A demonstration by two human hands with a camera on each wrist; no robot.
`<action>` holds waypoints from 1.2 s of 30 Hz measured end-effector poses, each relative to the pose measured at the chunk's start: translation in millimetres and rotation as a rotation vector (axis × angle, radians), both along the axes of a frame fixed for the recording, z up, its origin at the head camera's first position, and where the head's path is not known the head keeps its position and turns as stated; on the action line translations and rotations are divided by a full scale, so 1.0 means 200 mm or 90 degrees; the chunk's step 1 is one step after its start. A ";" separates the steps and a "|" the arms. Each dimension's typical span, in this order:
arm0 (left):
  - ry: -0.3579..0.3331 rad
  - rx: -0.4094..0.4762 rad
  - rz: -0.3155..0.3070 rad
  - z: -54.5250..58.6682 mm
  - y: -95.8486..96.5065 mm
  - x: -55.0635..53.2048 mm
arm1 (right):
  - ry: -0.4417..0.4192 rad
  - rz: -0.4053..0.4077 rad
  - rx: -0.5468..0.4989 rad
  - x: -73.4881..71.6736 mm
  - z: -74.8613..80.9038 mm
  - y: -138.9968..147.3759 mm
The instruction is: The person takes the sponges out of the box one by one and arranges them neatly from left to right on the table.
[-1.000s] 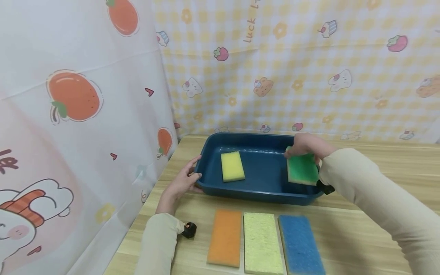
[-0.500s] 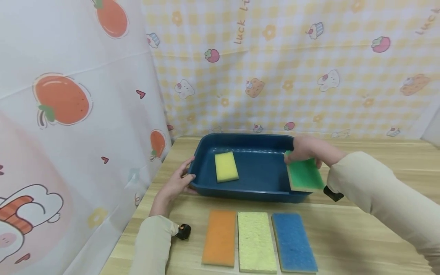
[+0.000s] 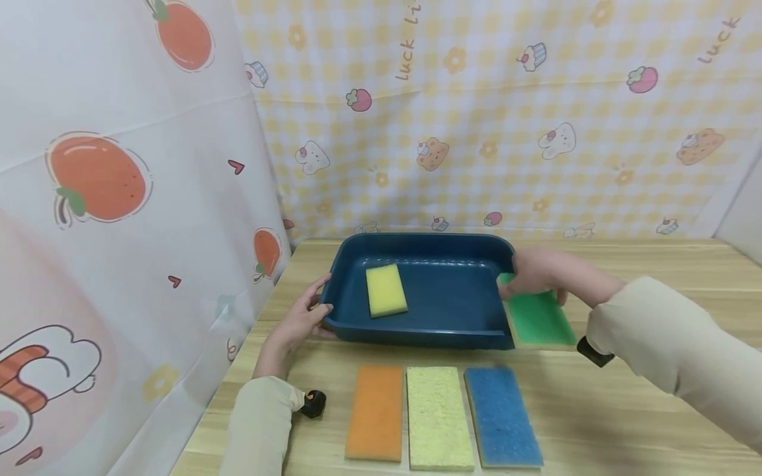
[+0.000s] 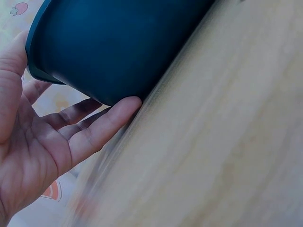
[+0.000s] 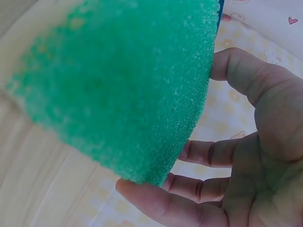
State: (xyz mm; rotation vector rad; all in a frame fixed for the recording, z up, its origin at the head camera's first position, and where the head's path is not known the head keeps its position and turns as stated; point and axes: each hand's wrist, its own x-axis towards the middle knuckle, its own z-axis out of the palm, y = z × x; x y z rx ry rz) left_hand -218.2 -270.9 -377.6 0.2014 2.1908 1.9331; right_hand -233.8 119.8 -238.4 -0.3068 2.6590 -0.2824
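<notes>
My right hand (image 3: 538, 271) pinches a green sponge (image 3: 538, 317) by its edges at the right end of a dark blue rectangular basin (image 3: 417, 336). The sponge overlaps the basin's right rim in the head view. The right wrist view shows the fingers spread along the edge of its rough green face (image 5: 118, 85). At the basin's opposite end, my left hand (image 3: 302, 316) holds the corner, thumb by the rim. Below, in the left wrist view, its little finger lies against the basin's outer wall (image 4: 109, 52). One yellow sponge (image 3: 387, 291) lies inside the basin.
An orange sponge (image 3: 376, 413), a pale yellow sponge (image 3: 439, 418) and a blue sponge (image 3: 503, 416) lie in a row in front of the basin. The wooden table (image 3: 643, 410) meets a printed curtain (image 3: 464, 119) behind and another cloth (image 3: 196, 218) on the left.
My right hand has moved the green sponge rightward and nearer to me, from over the basin's inside out across its right rim. The left hand stays at the basin's corner. The head view has shifted slightly.
</notes>
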 end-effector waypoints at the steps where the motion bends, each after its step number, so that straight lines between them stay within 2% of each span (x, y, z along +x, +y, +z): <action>1: 0.001 0.001 0.000 0.00 0.00 0.00 | -0.003 0.000 -0.006 0.01 0.00 0.01; 15: -0.004 0.018 0.000 -0.01 0.00 -0.01 | 0.013 0.020 -0.023 0.19 -0.05 0.13; 24: 0.002 0.006 -0.004 0.00 0.00 -0.01 | 0.014 0.035 -0.021 0.29 -0.08 0.16; 30: 0.000 0.010 -0.005 -0.01 0.00 -0.01 | 0.040 0.050 -0.019 0.37 -0.13 0.18; 36: -0.004 0.018 -0.006 -0.01 0.00 -0.02 | 0.058 0.062 -0.013 0.41 -0.18 0.19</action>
